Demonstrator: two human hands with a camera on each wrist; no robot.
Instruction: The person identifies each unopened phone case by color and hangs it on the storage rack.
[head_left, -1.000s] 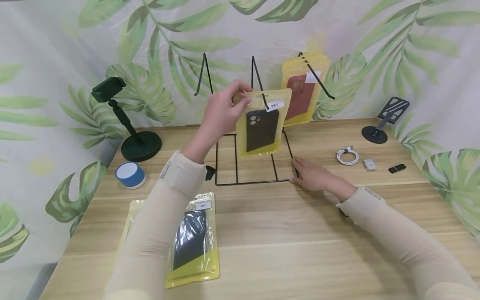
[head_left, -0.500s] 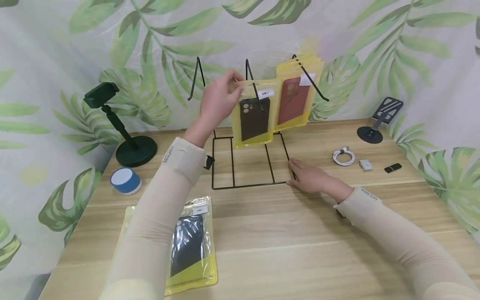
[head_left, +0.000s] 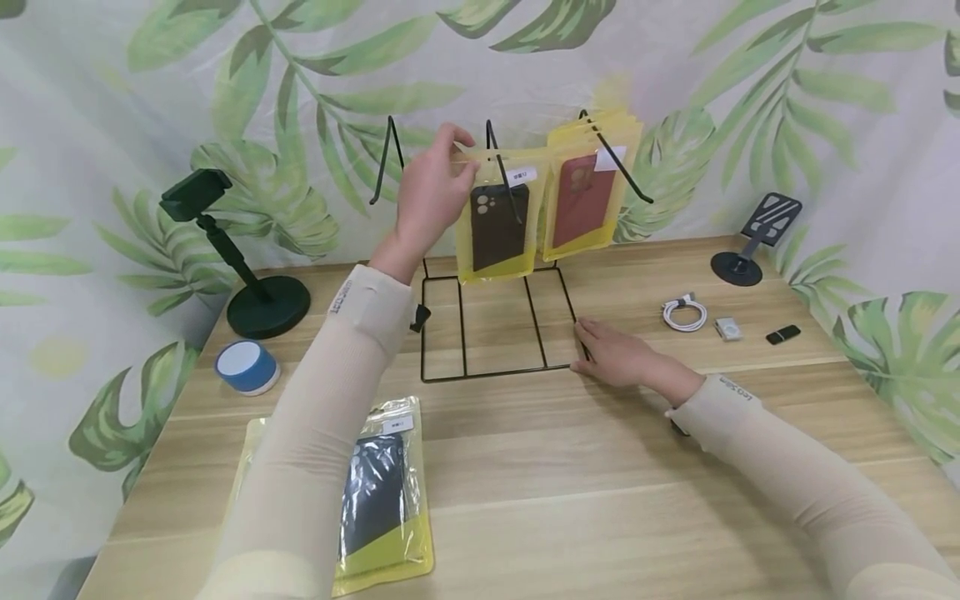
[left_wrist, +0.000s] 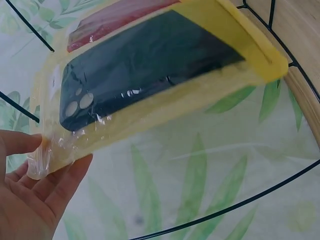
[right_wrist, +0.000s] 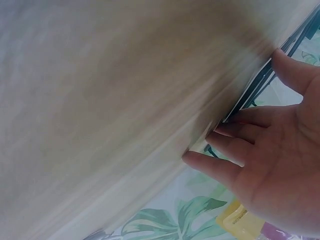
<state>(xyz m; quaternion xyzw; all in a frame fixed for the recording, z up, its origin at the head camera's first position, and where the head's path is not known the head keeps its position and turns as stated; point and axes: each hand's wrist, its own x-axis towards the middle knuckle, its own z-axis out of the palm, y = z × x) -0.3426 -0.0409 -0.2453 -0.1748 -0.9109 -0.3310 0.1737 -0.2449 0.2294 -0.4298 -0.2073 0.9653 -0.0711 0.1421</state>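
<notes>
In the head view my left hand [head_left: 431, 190] pinches the upper left corner of a clear and yellow bag holding a dark phone case [head_left: 498, 229]. That bag hangs at the rack's middle hook [head_left: 492, 137], whose bent tip shows in front of it. The left wrist view has thumb and fingers on either side of the bag's edge [left_wrist: 41, 157]. My right hand [head_left: 618, 354] rests on the right side of the black wire rack's base [head_left: 463, 333]. Its fingers, fairly straight in the right wrist view, touch the rack and tabletop.
Bagged red phone cases [head_left: 581, 200] hang on the right hook. A left hook [head_left: 382, 158] stands beside. More bagged cases [head_left: 375, 492] lie front left. Around the rack are a green stand [head_left: 268, 307], blue-white round device [head_left: 247, 367], white cable [head_left: 684, 313] and black phone stand [head_left: 737, 268].
My left hand has pushed the bagged dark case farther back along the middle hook, away from its tip. The right hand stays at the rack's base. The head view has shifted slightly.
</notes>
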